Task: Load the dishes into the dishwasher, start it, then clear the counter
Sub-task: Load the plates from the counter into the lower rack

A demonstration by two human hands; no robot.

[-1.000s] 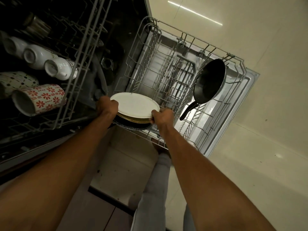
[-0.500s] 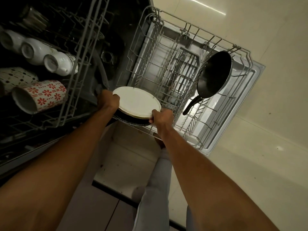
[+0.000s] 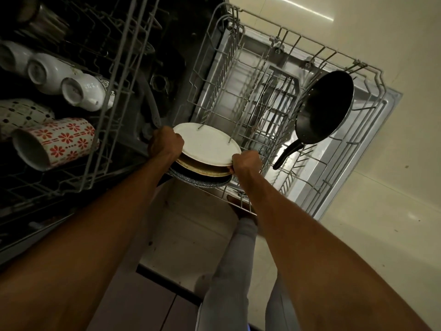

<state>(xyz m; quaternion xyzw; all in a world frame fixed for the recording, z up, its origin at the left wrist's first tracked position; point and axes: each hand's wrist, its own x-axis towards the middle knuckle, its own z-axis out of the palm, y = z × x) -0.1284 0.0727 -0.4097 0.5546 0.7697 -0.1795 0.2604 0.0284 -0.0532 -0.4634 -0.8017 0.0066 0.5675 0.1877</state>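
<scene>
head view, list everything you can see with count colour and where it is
plates: three stacked, white on top, tan below, dark speckled at the bottom, held over the near corner of the lower rack
frying pan: one, black, standing on edge at the right of the lower rack
lower rack: one, grey wire, pulled out over the open door
upper rack: one, grey wire, on the left
floral mug: one, white with red flowers, lying on its side in the upper rack
white cups: at least three, tipped over, upper rack
dotted cup: one, white with dark dots, behind the floral mug
floor: cream tiles
left hand: grip on the stack's left edge
right hand: grip on the stack's right edge
</scene>
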